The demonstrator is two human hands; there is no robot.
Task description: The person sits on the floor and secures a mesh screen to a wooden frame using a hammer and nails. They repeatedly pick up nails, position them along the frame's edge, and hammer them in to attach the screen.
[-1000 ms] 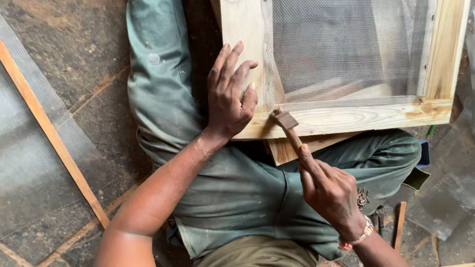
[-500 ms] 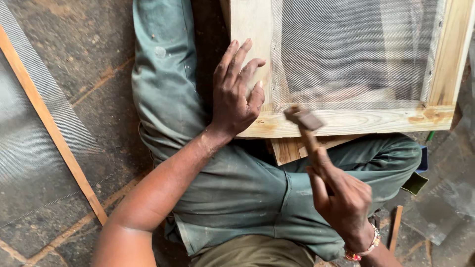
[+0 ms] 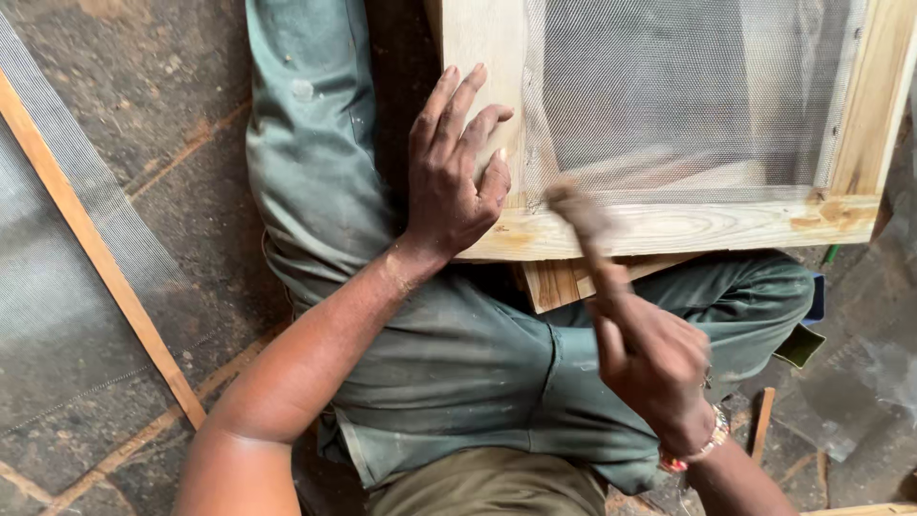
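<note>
Hammer [image 3: 583,225], blurred, gripped in the closed right hand [image 3: 654,358], points up toward the wooden frame [image 3: 669,229] corner, beside the flat, empty left hand [image 3: 454,182].

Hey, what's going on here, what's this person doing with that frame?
A seated person is working on a wooden frame covered with wire mesh, which rests across their lap. The left hand lies flat on the frame's corner, pressing it down. The right hand grips a hammer, blurred with motion, its head at the frame's bottom rail.
</note>
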